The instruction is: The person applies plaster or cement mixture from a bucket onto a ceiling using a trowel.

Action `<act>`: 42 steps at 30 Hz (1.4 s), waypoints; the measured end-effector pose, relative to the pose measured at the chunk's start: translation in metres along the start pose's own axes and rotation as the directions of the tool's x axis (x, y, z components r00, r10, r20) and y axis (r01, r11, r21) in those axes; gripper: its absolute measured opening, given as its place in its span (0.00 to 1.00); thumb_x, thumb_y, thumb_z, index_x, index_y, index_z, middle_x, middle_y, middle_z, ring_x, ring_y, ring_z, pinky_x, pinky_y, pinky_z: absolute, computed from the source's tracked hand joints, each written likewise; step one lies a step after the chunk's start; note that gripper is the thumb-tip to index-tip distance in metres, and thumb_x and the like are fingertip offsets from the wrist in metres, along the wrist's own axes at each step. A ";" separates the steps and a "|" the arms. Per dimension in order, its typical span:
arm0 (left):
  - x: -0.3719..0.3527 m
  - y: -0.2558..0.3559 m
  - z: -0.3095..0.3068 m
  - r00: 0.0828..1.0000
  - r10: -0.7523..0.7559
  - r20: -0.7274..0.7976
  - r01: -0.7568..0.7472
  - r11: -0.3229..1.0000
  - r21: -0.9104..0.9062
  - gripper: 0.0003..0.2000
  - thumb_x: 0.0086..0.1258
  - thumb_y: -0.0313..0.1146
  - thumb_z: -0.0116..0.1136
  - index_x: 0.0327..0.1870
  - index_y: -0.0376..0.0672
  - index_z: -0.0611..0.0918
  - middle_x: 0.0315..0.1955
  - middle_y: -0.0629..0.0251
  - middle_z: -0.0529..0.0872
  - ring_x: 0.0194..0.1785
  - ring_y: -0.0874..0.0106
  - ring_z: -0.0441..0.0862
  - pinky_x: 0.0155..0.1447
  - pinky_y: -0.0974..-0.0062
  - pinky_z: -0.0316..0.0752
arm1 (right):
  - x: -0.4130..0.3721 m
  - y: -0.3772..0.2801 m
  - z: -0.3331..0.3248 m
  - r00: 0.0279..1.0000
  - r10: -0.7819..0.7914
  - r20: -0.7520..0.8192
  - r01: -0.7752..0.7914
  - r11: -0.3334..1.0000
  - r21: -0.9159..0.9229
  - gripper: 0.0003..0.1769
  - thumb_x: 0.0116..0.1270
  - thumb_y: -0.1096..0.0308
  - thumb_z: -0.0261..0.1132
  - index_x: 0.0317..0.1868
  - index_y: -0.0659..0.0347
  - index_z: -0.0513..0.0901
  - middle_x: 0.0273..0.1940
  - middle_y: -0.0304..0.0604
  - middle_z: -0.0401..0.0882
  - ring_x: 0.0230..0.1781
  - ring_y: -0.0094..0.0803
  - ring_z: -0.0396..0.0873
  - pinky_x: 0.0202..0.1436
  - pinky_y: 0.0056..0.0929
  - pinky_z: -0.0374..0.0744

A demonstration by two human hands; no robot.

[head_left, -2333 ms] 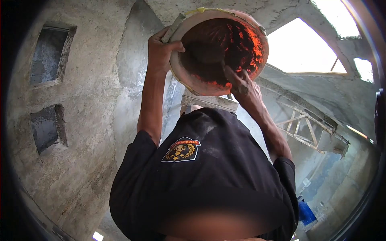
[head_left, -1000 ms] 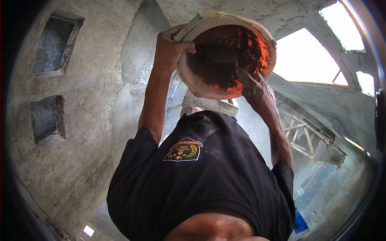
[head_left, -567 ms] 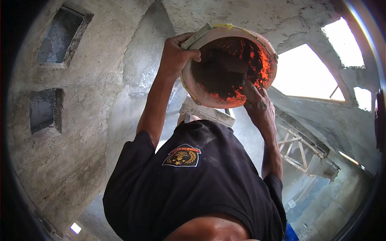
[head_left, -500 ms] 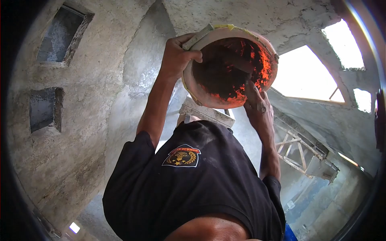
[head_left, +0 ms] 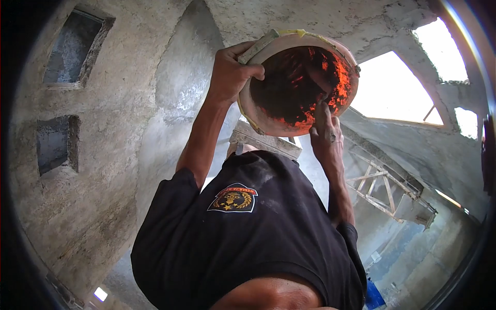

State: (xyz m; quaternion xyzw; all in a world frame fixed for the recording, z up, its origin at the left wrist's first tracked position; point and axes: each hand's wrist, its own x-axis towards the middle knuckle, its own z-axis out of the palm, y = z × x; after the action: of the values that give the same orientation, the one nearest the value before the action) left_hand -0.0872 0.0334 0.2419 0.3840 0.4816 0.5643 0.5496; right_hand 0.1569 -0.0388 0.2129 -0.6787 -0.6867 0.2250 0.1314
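Observation:
A round bucket with a pale, crusted rim and a dark interior smeared with orange-red is tilted so that its mouth shows. My left hand is closed over its left rim, the thumb on the inner side. At the lower right of the mouth, my right hand is closed round a tool that reaches inside the bucket. Shadow hides most of the tool's shape and whatever lies at the bottom.
A rough board lies below the bucket. Two recesses mark the plastered wall at left. Bright openings are at upper right, above a wooden frame. A blue object shows low at right.
The bucket and my left hand have shifted slightly right in view. My right hand and the tool have moved a little within the mouth, and more of the back of the hand shows.

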 end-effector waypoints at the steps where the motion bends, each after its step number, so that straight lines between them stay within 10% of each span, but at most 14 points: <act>1: 0.000 -0.001 0.000 1.000 0.001 0.010 -0.001 1.000 -0.005 0.23 0.37 0.14 0.59 0.43 0.29 0.81 0.29 0.63 0.83 0.29 0.76 0.79 0.36 0.78 0.75 | 0.001 0.005 0.008 0.997 -0.078 0.001 0.078 0.997 -0.016 0.36 0.57 0.71 0.58 0.68 0.51 0.60 0.43 0.61 0.72 0.40 0.58 0.78 0.42 0.51 0.76; 6: 0.003 -0.003 0.002 1.000 -0.007 0.001 0.007 1.000 0.005 0.24 0.38 0.15 0.59 0.44 0.29 0.81 0.29 0.62 0.84 0.30 0.76 0.79 0.37 0.78 0.76 | -0.008 0.017 0.011 0.969 -0.174 0.177 0.182 0.983 -0.031 0.35 0.57 0.72 0.58 0.67 0.53 0.60 0.42 0.62 0.74 0.39 0.60 0.78 0.42 0.52 0.76; 8: 0.002 -0.003 0.003 1.000 0.011 -0.003 -0.011 1.000 0.017 0.24 0.38 0.15 0.59 0.45 0.28 0.81 0.30 0.62 0.84 0.30 0.75 0.79 0.37 0.78 0.75 | -0.006 -0.003 -0.009 0.950 -0.053 0.308 0.058 0.998 -0.006 0.35 0.56 0.73 0.57 0.66 0.63 0.61 0.56 0.54 0.72 0.49 0.54 0.73 0.53 0.48 0.73; 11: 0.001 -0.005 0.002 1.000 0.014 -0.009 -0.014 0.999 0.039 0.24 0.38 0.15 0.59 0.45 0.29 0.81 0.30 0.63 0.84 0.30 0.76 0.79 0.37 0.78 0.75 | -0.002 0.005 0.003 0.993 -0.107 0.052 0.105 0.994 0.041 0.32 0.57 0.71 0.57 0.64 0.56 0.61 0.41 0.64 0.75 0.40 0.61 0.77 0.44 0.54 0.74; 14: -0.002 -0.006 0.006 1.000 0.013 -0.020 -0.011 0.996 0.092 0.23 0.39 0.16 0.59 0.44 0.29 0.82 0.29 0.64 0.84 0.30 0.77 0.78 0.37 0.79 0.74 | -0.001 0.000 0.007 0.994 0.014 0.109 -0.015 1.000 0.006 0.32 0.57 0.70 0.56 0.64 0.58 0.61 0.41 0.63 0.75 0.41 0.59 0.77 0.44 0.54 0.75; 23: -0.003 -0.003 0.008 0.997 0.073 -0.030 -0.066 0.978 0.199 0.24 0.40 0.18 0.59 0.46 0.31 0.82 0.31 0.64 0.85 0.32 0.78 0.79 0.38 0.80 0.74 | 0.001 0.007 0.002 0.960 -0.272 0.067 0.276 0.960 -0.053 0.25 0.56 0.71 0.59 0.56 0.61 0.66 0.47 0.55 0.69 0.40 0.55 0.76 0.43 0.53 0.74; 32: -0.006 0.013 0.022 0.963 0.211 0.170 -0.266 0.849 0.456 0.20 0.46 0.21 0.59 0.46 0.31 0.83 0.34 0.62 0.86 0.36 0.80 0.81 0.42 0.82 0.75 | 0.012 0.008 -0.003 0.948 -0.081 0.307 0.169 0.948 -0.271 0.27 0.54 0.67 0.62 0.57 0.53 0.73 0.47 0.51 0.75 0.45 0.51 0.77 0.45 0.49 0.75; 40: 0.002 0.020 0.014 0.980 0.169 0.110 -0.197 0.912 0.360 0.21 0.44 0.21 0.61 0.46 0.31 0.83 0.34 0.62 0.86 0.36 0.78 0.82 0.43 0.81 0.75 | 0.008 0.010 -0.001 0.958 -0.175 0.226 0.171 0.985 0.035 0.21 0.61 0.63 0.57 0.55 0.56 0.73 0.47 0.54 0.75 0.38 0.56 0.78 0.43 0.51 0.77; 42: 0.002 0.023 0.015 0.982 0.154 0.107 -0.183 0.914 0.362 0.22 0.43 0.21 0.62 0.46 0.30 0.82 0.34 0.61 0.86 0.37 0.77 0.82 0.43 0.81 0.75 | 0.008 0.018 0.010 0.902 -0.387 0.191 0.382 0.922 0.065 0.15 0.63 0.67 0.58 0.50 0.59 0.76 0.48 0.52 0.75 0.40 0.52 0.79 0.42 0.45 0.78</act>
State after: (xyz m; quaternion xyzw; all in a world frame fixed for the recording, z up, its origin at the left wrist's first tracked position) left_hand -0.0786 0.0391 0.2679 0.5420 0.5229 0.4937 0.4348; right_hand 0.1668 -0.0327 0.1944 -0.5019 -0.8137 0.2709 0.1122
